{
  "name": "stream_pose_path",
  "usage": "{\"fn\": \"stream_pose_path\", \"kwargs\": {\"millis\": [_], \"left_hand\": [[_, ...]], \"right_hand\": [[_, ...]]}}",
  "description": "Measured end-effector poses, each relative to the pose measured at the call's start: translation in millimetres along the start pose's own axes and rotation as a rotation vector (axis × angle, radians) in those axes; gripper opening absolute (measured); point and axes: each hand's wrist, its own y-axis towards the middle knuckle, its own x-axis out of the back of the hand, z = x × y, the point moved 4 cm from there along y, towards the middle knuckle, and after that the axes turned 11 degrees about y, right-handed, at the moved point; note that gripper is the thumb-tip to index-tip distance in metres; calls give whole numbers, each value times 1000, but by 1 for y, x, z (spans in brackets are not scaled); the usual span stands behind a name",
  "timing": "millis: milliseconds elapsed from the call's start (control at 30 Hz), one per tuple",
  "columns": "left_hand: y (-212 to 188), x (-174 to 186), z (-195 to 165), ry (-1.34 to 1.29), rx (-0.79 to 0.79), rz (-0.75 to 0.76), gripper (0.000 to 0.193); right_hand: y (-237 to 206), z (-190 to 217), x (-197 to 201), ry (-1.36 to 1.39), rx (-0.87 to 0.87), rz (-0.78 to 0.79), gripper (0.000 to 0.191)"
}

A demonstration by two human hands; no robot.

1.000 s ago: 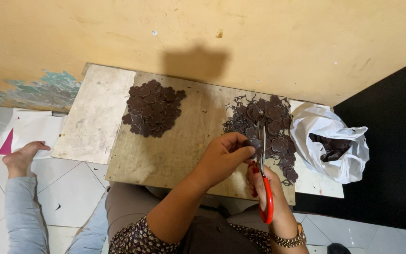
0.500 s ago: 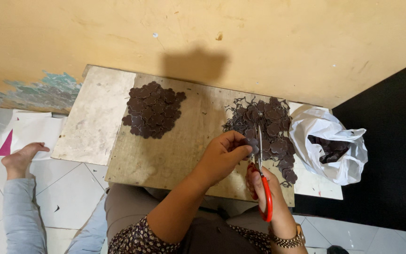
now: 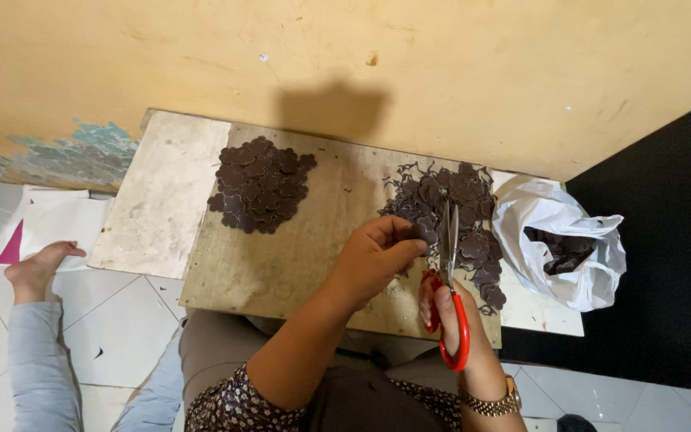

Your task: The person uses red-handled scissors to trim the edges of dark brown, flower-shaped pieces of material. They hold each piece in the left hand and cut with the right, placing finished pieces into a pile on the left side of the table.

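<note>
Your left hand is pinching a small brown cutout while your right hand is gripping red-handled scissors beside it.

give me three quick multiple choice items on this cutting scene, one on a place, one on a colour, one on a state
1. Where is the neat pile of cut brown pieces?
A. left part of the wooden board
B. inside the bag
C. on the floor tiles

2. What colour are the scissors' handles?
A. blue
B. red
C. black

3. How is the white plastic bag?
A. tied shut
B. folded flat
C. open, dark pieces inside

Answers: 1 A, it lies on the wooden board; 2 B, red loops round the right hand; 3 C, its mouth gapes.
</note>
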Motion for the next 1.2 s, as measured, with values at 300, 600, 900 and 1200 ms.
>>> {"fn": "stream_pose_path", "kwargs": {"millis": [300, 600, 900, 1200], "left_hand": [[-3, -8, -7, -52, -42, 49, 9], [-5, -11, -2, 88, -57, 1, 10], [-6, -2, -3, 71, 4, -42, 23], [-6, 5, 8, 13, -74, -14, 26]], "right_hand": [[0, 18, -10, -119, 36, 121, 74], [-1, 15, -9, -135, 23, 133, 72], [0, 15, -16, -177, 20, 112, 74], [3, -7, -9, -183, -28, 14, 73]]}}
